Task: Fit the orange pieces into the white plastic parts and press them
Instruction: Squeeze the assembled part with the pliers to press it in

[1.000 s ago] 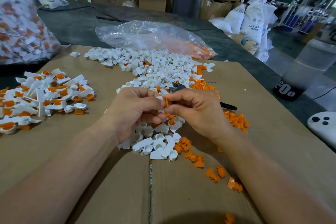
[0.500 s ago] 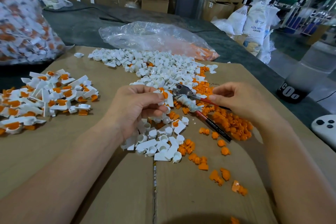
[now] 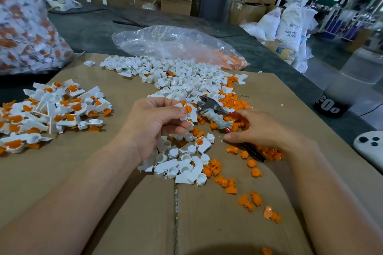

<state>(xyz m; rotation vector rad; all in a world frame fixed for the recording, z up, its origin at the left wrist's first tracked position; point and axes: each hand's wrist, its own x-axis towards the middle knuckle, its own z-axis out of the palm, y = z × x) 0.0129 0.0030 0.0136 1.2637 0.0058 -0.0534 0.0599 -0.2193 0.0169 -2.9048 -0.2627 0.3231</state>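
— Where is the piece I'm working on right now?

— I have it in my left hand (image 3: 157,124), lifted just above the flat brown cardboard surface (image 3: 124,203). The thumb and curled fingers (image 3: 176,127) pinch a small white plastic part (image 3: 191,115) with an orange piece (image 3: 188,107) sitting in its round cup.

— And your right hand?

— My right hand (image 3: 265,128) lies low over the red-handled metal pliers (image 3: 211,107), which rest on a scatter of loose orange pieces (image 3: 234,100). The thumb touches the upper handle, and the other fingers reach along beside the lower one. Whether they truly grip the handles I cannot tell; the palm hides them.

— What lies around you?

— Behind my hands there is a heap of bare white parts (image 3: 182,76). More lie under my left wrist, with orange ones trailing toward me. Well off to the left sits a pile of fitted white-and-orange parts (image 3: 51,107). At the far edge is a crumpled clear plastic bag (image 3: 172,43) with orange at its right end. At far left stands a big clear sack (image 3: 22,23) full of white and orange.
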